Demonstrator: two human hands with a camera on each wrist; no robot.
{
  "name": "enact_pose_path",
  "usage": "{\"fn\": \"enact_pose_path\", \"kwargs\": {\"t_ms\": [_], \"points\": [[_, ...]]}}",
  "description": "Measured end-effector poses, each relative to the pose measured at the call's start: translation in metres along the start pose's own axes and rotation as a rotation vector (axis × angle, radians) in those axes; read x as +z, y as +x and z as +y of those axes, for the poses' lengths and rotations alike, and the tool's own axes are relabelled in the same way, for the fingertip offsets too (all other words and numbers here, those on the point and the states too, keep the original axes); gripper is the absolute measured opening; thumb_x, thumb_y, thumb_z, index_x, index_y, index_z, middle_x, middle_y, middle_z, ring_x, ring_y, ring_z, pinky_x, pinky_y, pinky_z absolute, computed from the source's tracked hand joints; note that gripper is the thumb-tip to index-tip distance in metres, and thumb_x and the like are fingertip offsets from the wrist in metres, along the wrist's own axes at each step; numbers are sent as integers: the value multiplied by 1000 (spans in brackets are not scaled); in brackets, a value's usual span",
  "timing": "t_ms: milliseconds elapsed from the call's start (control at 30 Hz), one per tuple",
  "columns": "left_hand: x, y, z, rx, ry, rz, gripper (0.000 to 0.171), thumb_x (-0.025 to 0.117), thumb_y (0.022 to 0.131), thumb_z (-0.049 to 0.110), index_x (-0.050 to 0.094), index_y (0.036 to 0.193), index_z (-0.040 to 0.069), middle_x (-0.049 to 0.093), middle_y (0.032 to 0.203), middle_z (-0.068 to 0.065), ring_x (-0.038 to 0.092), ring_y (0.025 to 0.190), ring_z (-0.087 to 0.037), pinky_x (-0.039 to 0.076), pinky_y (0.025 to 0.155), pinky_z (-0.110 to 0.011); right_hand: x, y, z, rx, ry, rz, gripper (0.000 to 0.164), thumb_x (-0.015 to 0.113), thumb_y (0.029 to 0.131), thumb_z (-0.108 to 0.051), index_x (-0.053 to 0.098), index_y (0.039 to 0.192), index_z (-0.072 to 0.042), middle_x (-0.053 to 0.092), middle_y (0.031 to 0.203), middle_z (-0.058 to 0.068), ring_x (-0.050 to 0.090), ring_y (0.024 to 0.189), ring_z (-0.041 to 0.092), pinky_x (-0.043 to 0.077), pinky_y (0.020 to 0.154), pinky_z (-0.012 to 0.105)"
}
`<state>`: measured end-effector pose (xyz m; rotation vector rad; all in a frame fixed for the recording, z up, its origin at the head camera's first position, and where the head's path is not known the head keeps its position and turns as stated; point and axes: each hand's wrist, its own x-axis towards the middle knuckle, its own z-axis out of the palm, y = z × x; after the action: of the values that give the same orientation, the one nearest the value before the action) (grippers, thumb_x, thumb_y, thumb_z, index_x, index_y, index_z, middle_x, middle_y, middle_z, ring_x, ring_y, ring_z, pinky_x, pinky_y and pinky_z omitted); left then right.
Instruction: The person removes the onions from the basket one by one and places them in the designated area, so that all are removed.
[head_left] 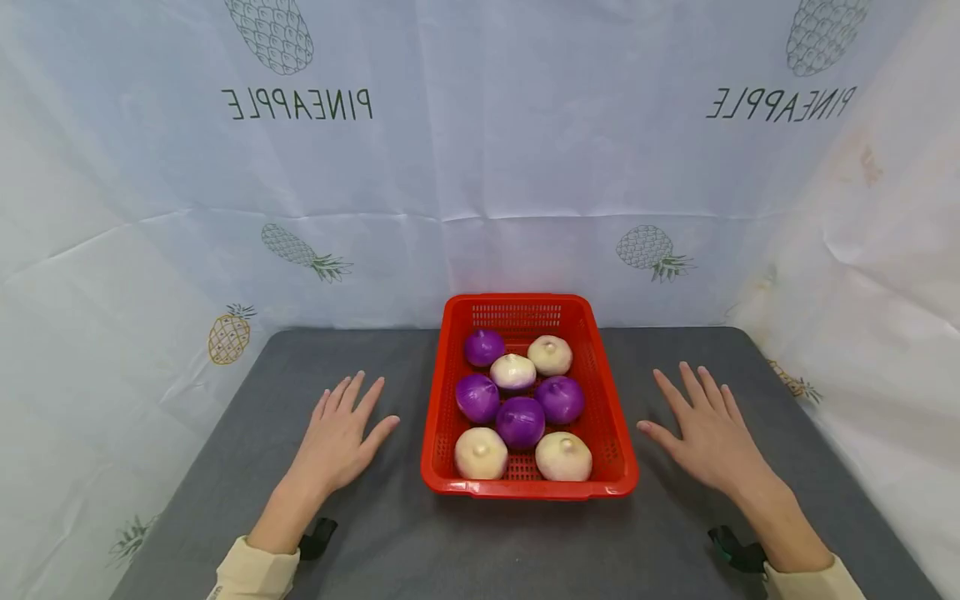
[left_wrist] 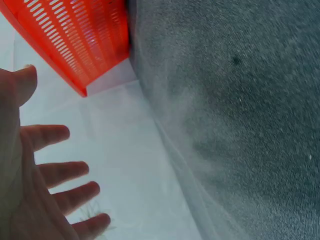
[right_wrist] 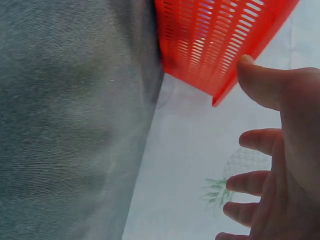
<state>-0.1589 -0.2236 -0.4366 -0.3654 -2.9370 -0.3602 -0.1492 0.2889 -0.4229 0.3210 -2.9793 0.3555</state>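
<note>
A red plastic basket [head_left: 617, 462] with slotted walls stands between the two hands. In it lie several round vegetables that look like onions or turnips: some purple, such as the purple one [head_left: 520, 422] near the middle, and some cream-white, such as the white one [head_left: 564, 456] at the front right. My left hand [head_left: 337, 442] is spread palm down to the left of the basket, apart from it. On the other side my right hand [head_left: 708, 437] has its fingers spread too and holds nothing. Both wrist views show the basket's outer wall [left_wrist: 85, 40] beyond the thumb.
Dark grey cloth covers the table [head_left: 390, 550]. Behind it hangs a white curtain [head_left: 517, 167] printed with pineapples, which also runs along the left and right sides. Black straps [head_left: 318, 538] sit at the wrists.
</note>
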Motion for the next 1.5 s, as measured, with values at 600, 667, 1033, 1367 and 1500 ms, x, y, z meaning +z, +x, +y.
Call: {"fn": "enact_pose_path", "kwargs": {"t_ms": [600,667,1033,1367,1500], "points": [[-3,6,26,108,-164,197,57,66,97,37,55,144,7,50,146,-20,47,133,-40,44,104,-62,-27,11,-26,-102,-4,44,76,73,91,-40,44,152,-5,32,156,32,25,142,54,24,110,74],[-2,7,28,116,-186,211,55,66,97,36,56,142,6,52,144,-19,49,131,-39,46,103,-61,-29,12,-29,-113,-10,42,76,73,91,-41,44,151,-5,33,155,32,28,141,54,27,109,74],[2,13,38,107,-336,167,53,65,98,37,56,143,11,53,140,-12,52,126,-32,51,98,-58,-36,20,-48,-173,5,67,71,76,90,-32,48,149,-3,40,150,30,38,134,51,40,101,72],[6,15,48,78,-504,48,54,64,98,41,54,145,15,48,142,-8,53,122,-33,53,96,-56,-36,24,-64,-208,46,70,67,76,90,-28,51,146,-3,44,147,27,43,132,48,48,95,67],[8,18,51,84,-603,8,52,66,98,34,54,145,17,47,141,-8,53,120,-35,53,96,-56,-36,26,-69,-227,55,73,64,77,90,-29,53,144,-4,46,146,26,45,131,46,51,92,66]]}}
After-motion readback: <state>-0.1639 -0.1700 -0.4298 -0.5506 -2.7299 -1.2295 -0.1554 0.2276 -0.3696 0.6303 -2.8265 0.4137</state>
